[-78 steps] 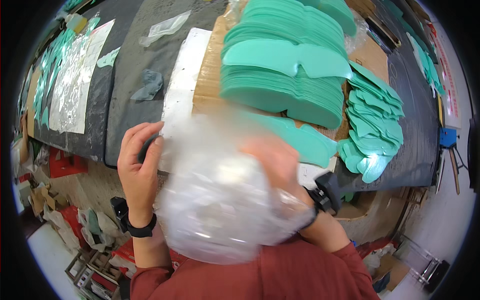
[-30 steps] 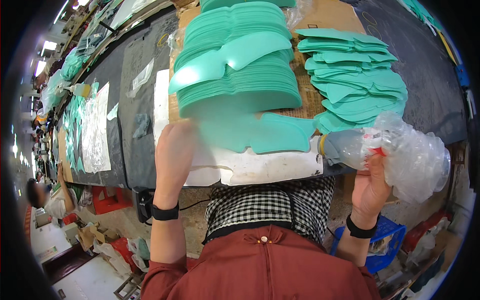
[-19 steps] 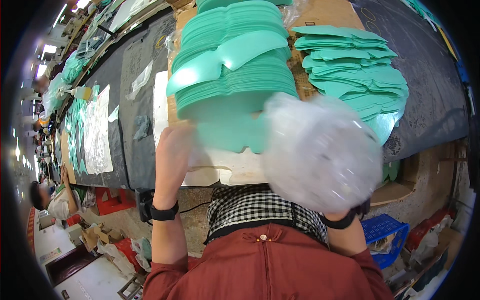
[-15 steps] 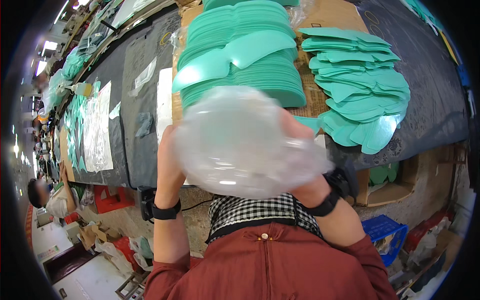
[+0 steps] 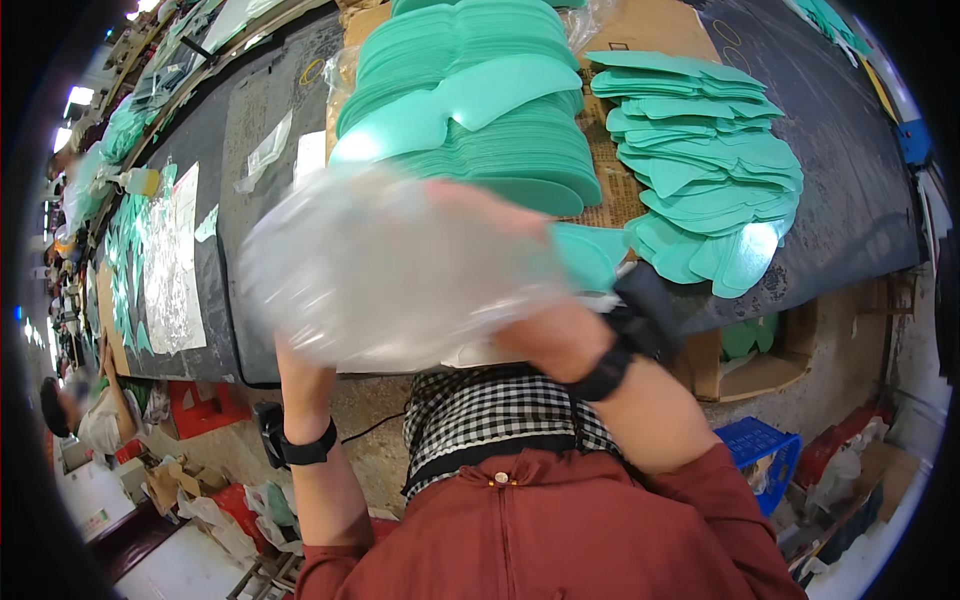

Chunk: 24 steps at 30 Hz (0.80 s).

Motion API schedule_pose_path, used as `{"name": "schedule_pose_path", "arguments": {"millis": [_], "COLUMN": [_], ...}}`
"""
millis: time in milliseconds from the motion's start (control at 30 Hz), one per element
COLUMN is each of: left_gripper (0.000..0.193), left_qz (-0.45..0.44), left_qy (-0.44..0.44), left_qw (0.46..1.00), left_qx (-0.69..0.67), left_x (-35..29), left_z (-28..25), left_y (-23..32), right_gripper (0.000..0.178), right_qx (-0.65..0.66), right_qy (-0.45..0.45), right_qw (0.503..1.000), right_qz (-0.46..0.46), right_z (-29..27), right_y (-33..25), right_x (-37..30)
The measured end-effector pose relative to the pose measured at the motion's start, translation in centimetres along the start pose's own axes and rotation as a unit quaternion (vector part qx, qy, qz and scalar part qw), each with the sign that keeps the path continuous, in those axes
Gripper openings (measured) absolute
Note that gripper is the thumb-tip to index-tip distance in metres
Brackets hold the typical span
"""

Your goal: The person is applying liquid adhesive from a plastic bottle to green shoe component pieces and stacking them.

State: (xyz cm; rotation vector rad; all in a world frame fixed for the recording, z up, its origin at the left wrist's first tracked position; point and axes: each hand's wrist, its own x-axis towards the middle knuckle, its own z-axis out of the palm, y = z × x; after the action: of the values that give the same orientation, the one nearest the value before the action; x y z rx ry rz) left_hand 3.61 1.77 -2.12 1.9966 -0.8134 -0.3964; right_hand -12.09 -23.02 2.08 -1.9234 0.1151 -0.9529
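The right hand [image 5: 490, 207] is closed on a clear plastic bag [image 5: 360, 270], its fingers blurred and partly lost against the film, so their exact hold is unclear. The bag, smeared by motion too, is over the near edge of the dark table [image 5: 845, 180], in front of the stack [image 5: 500, 180]; whether it touches anything below cannot be told. The left hand is hidden behind the bag, and I cannot tell whether it is spread or pinching; only its wrist [image 5: 303, 385] shows, with a black band [image 5: 310, 447] around it. The stack is made of green sheets standing in tight layers on cardboard [image 5: 660, 25], and a loose sheet [image 5: 500, 95] lies aslant on top. Just beyond the right wrist, another green sheet [image 5: 590, 255] lies flat, partly covered. To the right of the stack a fanned pile [image 5: 705, 170] of similar sheets spreads over cardboard and table. Below the table edge, on the right, are an open box [image 5: 765, 378] with green pieces inside and a blue crate [image 5: 757, 450]. Far left, a person [image 5: 105, 410] sits near a red stool [image 5: 205, 408].
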Motion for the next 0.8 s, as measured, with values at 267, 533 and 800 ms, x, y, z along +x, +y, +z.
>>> {"name": "schedule_pose_path", "arguments": {"millis": [267,533,800], "left_gripper": [0.021,0.023,0.032], "left_qz": [-0.030,0.053,0.046], "left_qy": [-0.066,-0.119,-0.079], "left_qw": [0.996,0.991,0.979], "left_qx": [0.050,0.038,0.181], "left_x": [4.0,5.6,4.8], "left_z": [3.7,4.1,5.0], "left_y": [6.2,7.6,7.6], "right_gripper": [0.045,0.043,0.048], "right_qx": [0.040,-0.105,-0.029], "right_qy": [0.132,0.019,0.006], "right_qw": [0.965,0.992,0.990], "right_qz": [0.223,-0.064,0.135], "right_z": [-12.3,-0.7,-8.9], "right_y": [-2.5,-3.0,-2.8], "right_x": [-9.8,-4.4,-8.0]}}
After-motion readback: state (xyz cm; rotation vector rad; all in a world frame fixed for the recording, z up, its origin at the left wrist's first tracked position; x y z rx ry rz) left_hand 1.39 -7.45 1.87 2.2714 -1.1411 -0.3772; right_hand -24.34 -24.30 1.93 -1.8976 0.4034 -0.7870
